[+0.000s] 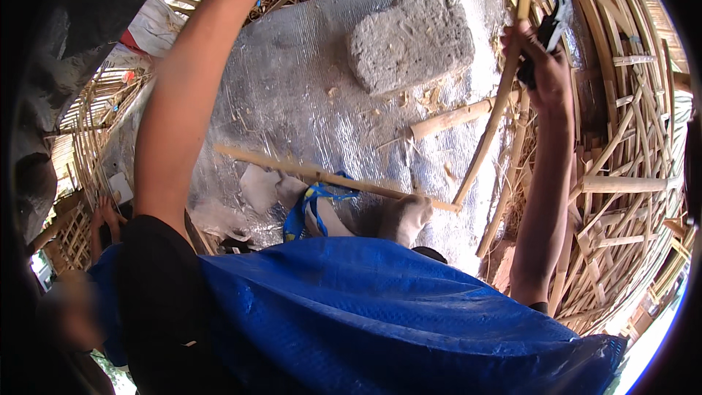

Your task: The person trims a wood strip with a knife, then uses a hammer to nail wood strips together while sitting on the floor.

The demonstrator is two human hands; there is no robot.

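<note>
My right hand (540,66), at the upper right, is closed around a long bamboo strip (486,139) and a hand tool (559,18) with black handles and a grey, curved metal head. The tool's exact kind is unclear. The strip runs from the top edge down toward my feet. My left arm reaches up past the top edge, so that hand lies out of view. A second bamboo strip (322,174) lies crosswise in front of my covered lap; its right end meets the lower end of the held strip. A blue cover (365,285) drapes over my lap.
A rough grey concrete block (413,40) rests on a silver foil sheet (285,88). Near it is a short bamboo piece (453,118). Split bamboo strips (621,190) are heaped at right. A blue strap (300,212) lies by my feet. Another person's hand (108,216) shows at left.
</note>
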